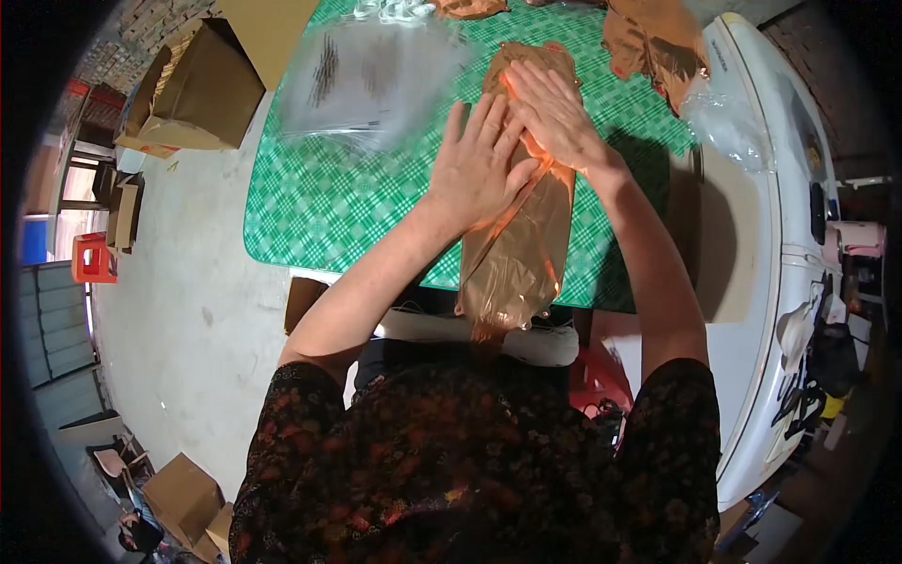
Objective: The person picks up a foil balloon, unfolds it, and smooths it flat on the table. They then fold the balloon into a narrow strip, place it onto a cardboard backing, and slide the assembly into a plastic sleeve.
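"Over on the green checked tablecloth (329, 211), what's under those palms?"

"Brown plastic bag (517, 254), shiny, laid lengthwise, its near end poking out past the cloth's edge toward the person. Left hand (477, 179) is flat, fingers spread, across the bag's left side. Right hand (554, 117) lies flat a little further up, fingers stretched out. Neither looks clenched on anything."

"How would you go about smoothing film like that?"

"I'd anchor with one palm and stroke along the length with the other, lightly, so the folds don't bunch. Thin stuff probably slides, and that overhanging end might drag, so I'd want it drawn fully onto the cloth."

"Anything you can't make out?"

"Plenty. Those hands cover the upper middle, and I can't tell how hard they press or whether anything's inside. The clear plastic stack (376, 80) off to the left is blurred, its dark marks unreadable. At the far right, a crumpled bag (658, 38) gets cut off at the top, and so does the white bundle (395, 9)."
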